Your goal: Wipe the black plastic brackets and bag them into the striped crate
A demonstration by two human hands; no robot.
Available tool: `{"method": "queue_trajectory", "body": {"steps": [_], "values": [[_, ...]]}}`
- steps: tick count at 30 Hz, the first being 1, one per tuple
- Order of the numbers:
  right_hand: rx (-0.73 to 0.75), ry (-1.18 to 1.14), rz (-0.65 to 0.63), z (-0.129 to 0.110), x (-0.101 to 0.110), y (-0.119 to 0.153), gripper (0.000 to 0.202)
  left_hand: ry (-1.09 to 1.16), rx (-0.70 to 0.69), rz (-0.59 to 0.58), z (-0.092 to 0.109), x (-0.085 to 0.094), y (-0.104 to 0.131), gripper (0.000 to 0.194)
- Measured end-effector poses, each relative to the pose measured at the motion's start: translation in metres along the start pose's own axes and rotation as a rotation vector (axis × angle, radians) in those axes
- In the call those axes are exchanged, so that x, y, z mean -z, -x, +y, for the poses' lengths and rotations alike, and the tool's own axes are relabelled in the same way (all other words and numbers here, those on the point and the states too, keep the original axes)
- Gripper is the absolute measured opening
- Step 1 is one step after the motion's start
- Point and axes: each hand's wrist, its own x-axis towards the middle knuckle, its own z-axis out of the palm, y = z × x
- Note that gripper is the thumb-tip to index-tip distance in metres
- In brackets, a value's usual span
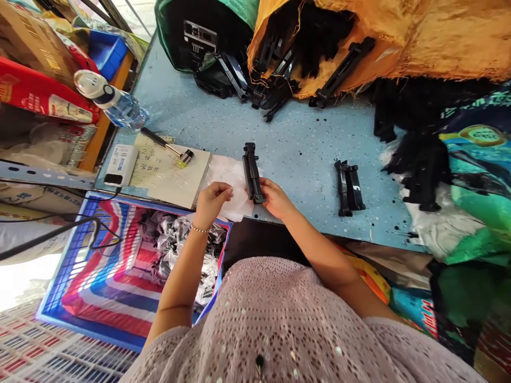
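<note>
My right hand (275,198) grips the lower end of a black plastic part (252,173), which points away from me over the blue speckled table (303,143). Just left of it, my left hand (213,201) is closed in a pinch; what its fingertips hold is too small to make out. Beneath both hands lie thin white plastic bags (227,173). Another pair of black parts (349,188) rests on the table to the right.
Green (167,37) and orange sacks (431,42) spill black parts at the back. A cardboard sheet (179,181), a hammer-like tool (167,146), a white device (122,166) and a bottle (123,109) stand left. A blue crate (90,197) of wrapped parts sits below.
</note>
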Motion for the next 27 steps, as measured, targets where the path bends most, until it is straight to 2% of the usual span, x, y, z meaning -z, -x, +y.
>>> {"method": "queue_trajectory", "body": {"steps": [3,5,7,10,13,15,17,20,24,27], "values": [[0.009,0.005,0.023,0.004,0.000,0.000,0.028,-0.312,-0.223,0.072,0.013,0.012,0.013,0.012],[0.036,0.006,0.033,0.001,-0.001,0.004,0.028,-0.591,-0.321,0.020,0.018,0.015,0.017,0.026],[0.059,-0.002,0.014,-0.004,0.001,0.014,0.028,-0.743,-0.339,-0.036,0.018,0.014,0.015,0.038],[-0.016,-0.014,-0.157,-0.012,0.012,0.035,0.025,-0.663,-0.357,-0.022,0.014,0.011,0.007,0.046],[-0.251,-0.027,-0.330,-0.013,0.025,0.054,0.025,-0.498,-0.365,0.042,0.012,0.013,0.004,0.041],[-0.337,-0.049,-0.329,-0.010,0.030,0.061,0.023,-0.498,-0.375,0.073,0.012,0.015,0.008,0.029],[-0.332,-0.090,-0.264,-0.006,0.031,0.063,0.021,-0.611,-0.385,0.053,0.011,0.016,0.013,0.027],[-0.347,-0.118,-0.255,-0.002,0.032,0.063,0.021,-0.758,-0.377,-0.006,0.009,0.016,0.017,0.042],[-0.454,-0.155,-0.358,0.002,0.031,0.055,0.024,-0.671,-0.461,-0.020,0.010,0.008,0.024,0.062],[-0.374,-0.157,-0.268,0.005,0.026,0.046,0.027,-0.571,-0.585,-0.177,0.012,-0.008,0.040,0.077]]}}
